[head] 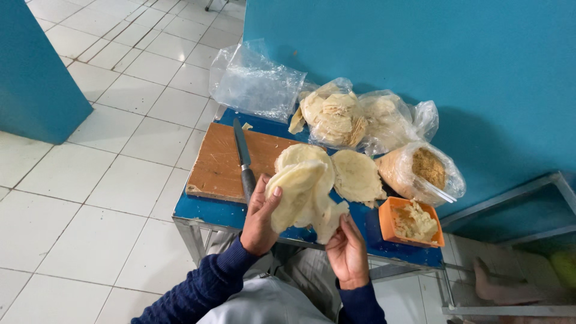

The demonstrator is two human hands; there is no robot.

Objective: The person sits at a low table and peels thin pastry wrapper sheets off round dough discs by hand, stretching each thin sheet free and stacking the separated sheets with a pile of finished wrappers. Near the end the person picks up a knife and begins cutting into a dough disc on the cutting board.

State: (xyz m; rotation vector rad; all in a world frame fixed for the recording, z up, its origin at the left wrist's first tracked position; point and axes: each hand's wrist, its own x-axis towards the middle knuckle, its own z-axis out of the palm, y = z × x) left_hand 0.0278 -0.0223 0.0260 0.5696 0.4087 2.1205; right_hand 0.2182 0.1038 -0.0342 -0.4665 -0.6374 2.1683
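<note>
Thin round wrappers (303,189), pale and floppy, are being held up in a small stack just above the front edge of the blue table (204,211). The left hand (262,217) is gripping the stack from the left side, with its thumb pressing on the top sheet. The right hand (346,251) is pinching the lower right corner of the stack. Another wrapper (357,177) is lying flat on the table just beside them. A knife (243,157) is resting on the brown cutting board (219,162). An orange tub (413,223) of filling is sitting near the right hand. Plastic bags (360,120) of more wrappers are lying against the blue wall.
</note>
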